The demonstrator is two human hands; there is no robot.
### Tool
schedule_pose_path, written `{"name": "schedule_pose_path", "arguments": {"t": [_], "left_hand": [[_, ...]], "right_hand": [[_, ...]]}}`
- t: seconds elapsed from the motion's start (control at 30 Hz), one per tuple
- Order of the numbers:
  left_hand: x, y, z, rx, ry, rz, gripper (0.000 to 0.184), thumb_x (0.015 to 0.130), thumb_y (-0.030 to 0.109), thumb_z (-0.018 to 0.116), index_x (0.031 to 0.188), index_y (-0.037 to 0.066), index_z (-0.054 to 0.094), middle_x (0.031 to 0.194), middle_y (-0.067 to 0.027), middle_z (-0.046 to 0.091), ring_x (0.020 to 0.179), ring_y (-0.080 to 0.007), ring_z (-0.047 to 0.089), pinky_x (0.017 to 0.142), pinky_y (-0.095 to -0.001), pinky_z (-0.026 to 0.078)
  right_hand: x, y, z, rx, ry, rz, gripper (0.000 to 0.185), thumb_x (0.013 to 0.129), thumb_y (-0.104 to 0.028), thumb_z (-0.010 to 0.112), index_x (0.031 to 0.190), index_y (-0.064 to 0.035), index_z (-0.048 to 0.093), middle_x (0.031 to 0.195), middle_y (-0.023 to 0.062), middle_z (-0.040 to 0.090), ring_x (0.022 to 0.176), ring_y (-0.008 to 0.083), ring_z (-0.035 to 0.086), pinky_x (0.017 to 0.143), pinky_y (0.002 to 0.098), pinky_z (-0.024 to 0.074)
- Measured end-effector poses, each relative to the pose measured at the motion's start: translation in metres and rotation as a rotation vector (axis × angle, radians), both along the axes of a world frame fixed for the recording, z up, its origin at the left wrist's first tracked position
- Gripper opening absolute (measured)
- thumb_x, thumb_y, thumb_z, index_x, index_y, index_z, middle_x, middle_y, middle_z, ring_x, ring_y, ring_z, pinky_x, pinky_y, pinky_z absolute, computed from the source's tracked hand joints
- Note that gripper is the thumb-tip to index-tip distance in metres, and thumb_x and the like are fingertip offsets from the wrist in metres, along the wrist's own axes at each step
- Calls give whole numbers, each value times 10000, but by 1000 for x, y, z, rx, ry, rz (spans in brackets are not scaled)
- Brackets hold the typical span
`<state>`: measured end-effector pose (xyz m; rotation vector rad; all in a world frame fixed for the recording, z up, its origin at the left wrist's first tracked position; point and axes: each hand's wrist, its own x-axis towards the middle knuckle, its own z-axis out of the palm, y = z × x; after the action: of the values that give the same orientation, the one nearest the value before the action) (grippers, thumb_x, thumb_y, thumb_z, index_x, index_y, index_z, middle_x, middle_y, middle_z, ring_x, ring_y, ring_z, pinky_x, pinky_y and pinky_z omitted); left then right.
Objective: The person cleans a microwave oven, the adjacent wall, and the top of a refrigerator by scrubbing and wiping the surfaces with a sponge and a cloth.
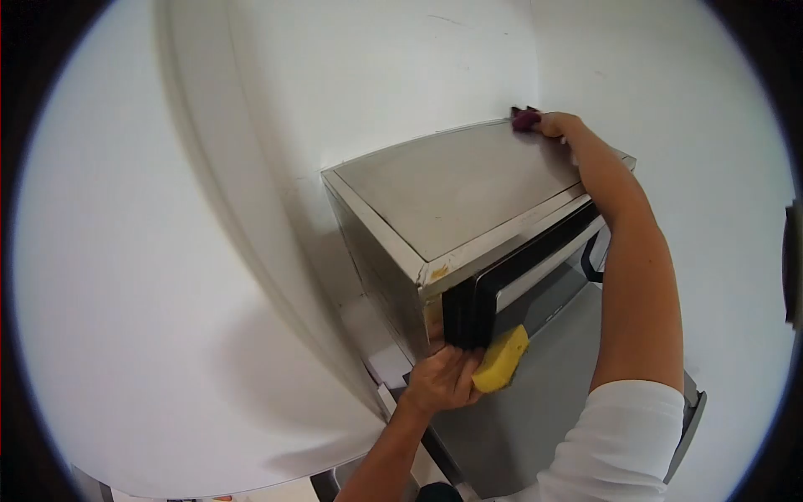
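My left hand [441, 381] is closed on a yellow sponge [502, 360] with a darker underside, held beside the lower front corner of an oven-like appliance. My right hand [559, 125] reaches to the far right corner of the box-shaped casing's flat top [460, 180]. In its fingers is a dark maroon cloth [526, 121], pressed against the back edge by the wall. The appliance's black front panel [535, 255] has a pale metal strip, and a black handle [592, 259] sits partly behind my right forearm.
White walls [401, 75] meet in a corner behind the casing. A curved white panel [150, 293] stands close on the left. Below the front lies a wide grey surface [535, 418]. An orange-brown mark [439, 272] shows on the casing's near corner.
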<state>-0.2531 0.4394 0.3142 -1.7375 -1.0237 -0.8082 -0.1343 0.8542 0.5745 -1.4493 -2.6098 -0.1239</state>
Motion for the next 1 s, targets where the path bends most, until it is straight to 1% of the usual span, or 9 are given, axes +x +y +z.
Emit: {"name": "schedule_pose_path", "arguments": {"t": [0.1, 0.17, 0.23, 0.33, 0.43, 0.63, 0.7, 0.83, 1.0], "left_hand": [[2, -1, -4, -23, -9, 17, 318, 830, 233, 495, 902, -53, 614, 751, -94, 640, 732, -168, 603, 781, -267, 459], [2, -1, -1, -10, -3, 24, 320, 834, 229, 478, 901, -52, 616, 750, -94, 646, 744, -165, 612, 783, -265, 463], [1, -1, 7, -34, 16, -15, 240, 824, 181, 489, 816, -19, 622, 695, -60, 632, 589, -121, 592, 567, -272, 404], [-1, 8, -2, 114, 89, 33, 307, 827, 208, 462, 873, -50, 623, 707, -94, 627, 673, -173, 599, 729, -262, 458], [0, 1, 1, -16, 9, 10, 292, 829, 195, 466, 850, -52, 621, 687, -90, 611, 622, -176, 582, 683, -257, 440], [0, 5, 4, 65, 77, -8, 263, 827, 166, 477, 818, -53, 623, 667, -84, 594, 585, -164, 566, 659, -258, 425], [2, 3, 7, 44, 52, -28, 256, 833, 163, 475, 798, -48, 615, 681, -87, 601, 588, -166, 569, 662, -259, 429], [2, 0, 6, -2, -5, -50, 245, 766, 207, 593, 803, -36, 595, 742, -70, 622, 565, -144, 534, 586, -295, 402], [-1, 6, 1, 88, 37, -67, 284, 764, 248, 625, 792, -34, 600, 706, -95, 603, 578, -185, 537, 601, -317, 411]], "right_hand": [[-4, 101, -18, 118, -162, 117, 446, 931, -356, 489, 1312, -125, 475, 1209, 164, 582, 1106, 277, 546, 972, 395, 394], [-17, 48, -19, -45, 165, 361, 398, 956, -282, 449, 1324, -133, 469, 1225, 137, 578, 1125, 220, 511, 996, 366, 361], [-35, -45, -9, -121, 121, 439, 431, 957, -285, 449, 1345, -97, 439, 1269, 127, 537, 1156, 205, 474, 1001, 346, 347], [-82, -119, -21, -377, 239, 779, 480, 962, -229, 440, 1412, -97, 338, 1282, 144, 506, 1177, 216, 443, 1010, 358, 342], [-100, -171, -23, -390, 178, 1138, 474, 963, -181, 429, 1425, -175, 320, 1329, 139, 483, 1219, 236, 423, 1053, 339, 282], [-35, -66, -6, -153, 82, 587, 552, 956, -279, 434, 1442, -83, 262, 1380, 197, 440, 1279, 289, 393, 1077, 379, 277], [4, 20, -13, -77, 45, 452, 522, 889, -163, 421, 1406, -131, 355, 1299, 183, 526, 1196, 292, 489, 1040, 400, 350], [39, 34, -16, 37, 32, -60, 393, 897, -250, 468, 1235, -73, 561, 1214, 195, 581, 1106, 315, 565, 944, 388, 436], [19, -112, -16, -183, 306, 501, 601, 882, -538, 538, 1249, -63, 551, 1166, 152, 610, 1076, 242, 551, 967, 365, 396]]}}
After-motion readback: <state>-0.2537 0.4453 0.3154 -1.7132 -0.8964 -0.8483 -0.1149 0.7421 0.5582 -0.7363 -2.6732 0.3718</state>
